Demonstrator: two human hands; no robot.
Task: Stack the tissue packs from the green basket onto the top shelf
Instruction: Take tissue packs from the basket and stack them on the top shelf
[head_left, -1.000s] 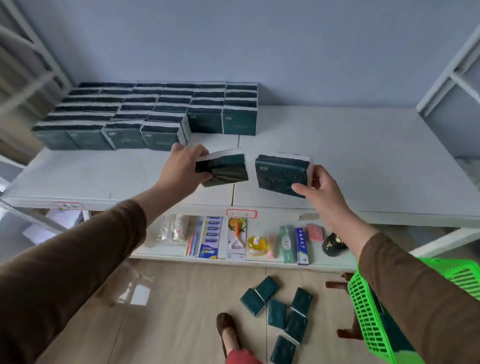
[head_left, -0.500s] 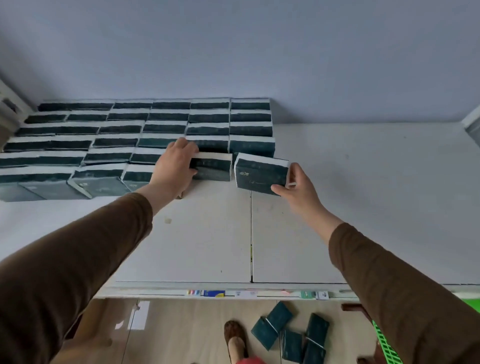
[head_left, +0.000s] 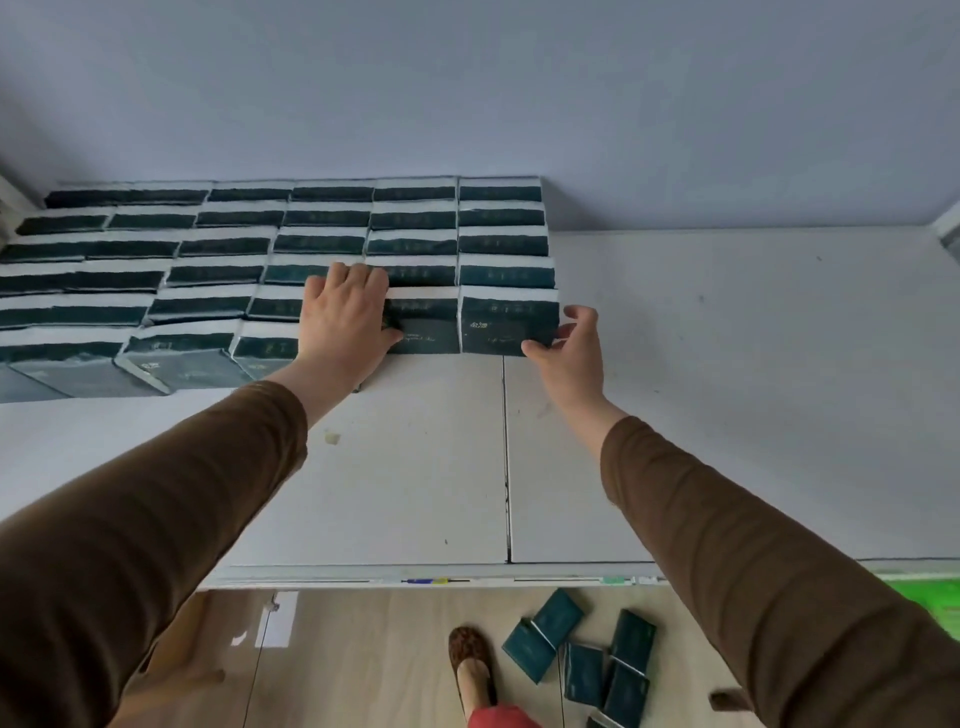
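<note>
Change: a second ago both hands held a dark green tissue pack in the air in front of the top shelf (head_left: 727, 395); now both packs stand on it, at the front of the block of stacked tissue packs (head_left: 322, 239).
Left pack (head_left: 423, 327): set down in the front row, touching the pack behind it and its neighbour on the right.
Right pack (head_left: 509, 322): forms the front right corner of the block, flush beside the left one.
Left hand (head_left: 345, 319): lies flat with fingers stretched over the packs just left of its own, the thumb against that pack's front face; pressing, not gripping.
Right hand (head_left: 569, 340): half open, thumb touching the lower right corner of its pack, the other fingers curled loosely off its side; it looks like letting go, though I cannot tell whether a light pinch remains.
Meaning for the task: two more packs appear placed; a fresh row is begun and much bare shelf lies to the right.
Green basket (head_left: 930, 587): only a blurred green edge shows at the lower right; its contents are hidden.
Packs on the floor (head_left: 582, 660): several lie loose beside the person's shoe (head_left: 470, 660).
Writing: pale print, a small logo and a line of script, on the front faces of the two packs; too blurred to read. Coloured label strips on the shelf edge are also illegible.
</note>
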